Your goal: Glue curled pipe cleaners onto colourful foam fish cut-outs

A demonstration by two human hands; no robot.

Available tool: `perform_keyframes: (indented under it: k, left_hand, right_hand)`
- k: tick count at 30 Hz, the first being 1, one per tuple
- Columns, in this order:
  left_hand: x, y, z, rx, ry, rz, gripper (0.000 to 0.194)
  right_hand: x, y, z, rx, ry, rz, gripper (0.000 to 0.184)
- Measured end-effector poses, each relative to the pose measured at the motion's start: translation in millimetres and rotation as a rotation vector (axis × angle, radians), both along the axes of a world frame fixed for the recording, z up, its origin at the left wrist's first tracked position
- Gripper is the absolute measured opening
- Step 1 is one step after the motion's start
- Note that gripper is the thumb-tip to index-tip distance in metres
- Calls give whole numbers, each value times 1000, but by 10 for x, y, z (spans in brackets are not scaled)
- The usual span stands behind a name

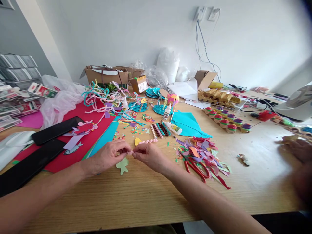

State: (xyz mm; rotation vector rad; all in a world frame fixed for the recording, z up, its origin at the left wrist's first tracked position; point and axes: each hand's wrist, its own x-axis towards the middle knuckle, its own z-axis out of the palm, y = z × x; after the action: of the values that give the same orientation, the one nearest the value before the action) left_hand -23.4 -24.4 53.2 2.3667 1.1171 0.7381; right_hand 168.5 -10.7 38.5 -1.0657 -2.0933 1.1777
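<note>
My left hand [110, 153] and my right hand [151, 156] meet above the front of the table, their fingertips pinched on a small pale pink piece [131, 152] that is mostly hidden. Just below them lies a light green fish-shaped paper cutout [122, 166]. Behind my right hand rest a pink twisted strand [149, 141] and a yellow paper piece [137, 141]. Farther back are several short twisted strands [161, 130] in a row, a lying glue bottle [175, 128] and an upright glue bottle [167, 112].
Red-handled scissors [196, 169] lie against a heap of paper scraps [206, 151] on the right. Blue paper [190, 123] and a painted egg carton [227, 121] sit behind. Red paper sheets [58, 159] and black phones [57, 130] fill the left. Another person's hand [298, 148] is far right.
</note>
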Motion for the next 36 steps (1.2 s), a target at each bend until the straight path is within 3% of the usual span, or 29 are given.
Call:
perform_keyframes:
  k: [5,11,16,23,29,36]
  left_hand:
    - [-2,-64,-34,89,-24,33,13]
    - [-8,-82,-104,288,-8,7,14]
    - [7,-106,-140,297,48,-16,18]
    - [-11,-108,-211,172,74,33,14]
    - [-128,-159,-170,51,75,38,16]
    - [-211,-320,-213,105,179,10,29]
  right_hand:
    - [-61,4,-59,-248,153,-6,20]
    - [-81,-14,-67,-285,169,-19,26]
    - [-42,7,-119,-178,105,-10,24]
    - [-54,-26,-57,148,-130,-29,12]
    - [-93,-73,-82,293,-228,-20,11]
    - [-125,-92,-149,510,-319,2,13]
